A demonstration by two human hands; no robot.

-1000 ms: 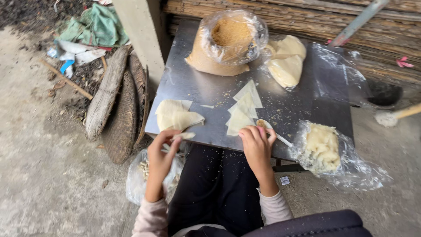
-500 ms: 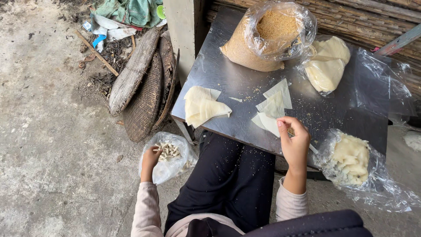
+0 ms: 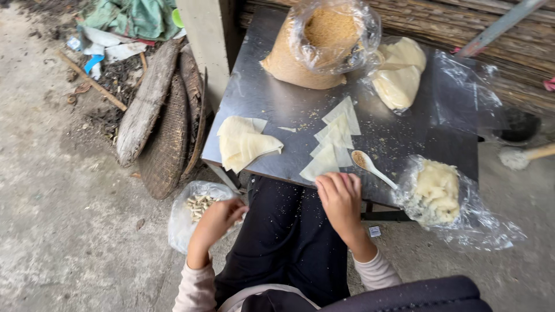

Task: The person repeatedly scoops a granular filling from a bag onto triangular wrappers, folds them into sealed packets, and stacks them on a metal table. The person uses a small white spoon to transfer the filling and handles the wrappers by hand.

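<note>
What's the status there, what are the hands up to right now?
Left hand open-fingered at the plastic bag of small rolled pieces. Right hand at the metal table edge, beside the cut wrappers. Spoon lies close by, nothing blocking.

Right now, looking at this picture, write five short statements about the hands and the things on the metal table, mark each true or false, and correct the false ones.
1. The left hand is at the plastic bag on the ground. True.
2. The right hand holds the white spoon. False: the spoon lies on the metal table, apart from the hand.
3. The spoon's bowl has brown filling in it. True.
4. The big bag of brown crumbs stands at the table's near edge. False: it stands at the far end.
5. The right hand rests at the table's near edge, by the cut triangular wrappers. True.
</note>
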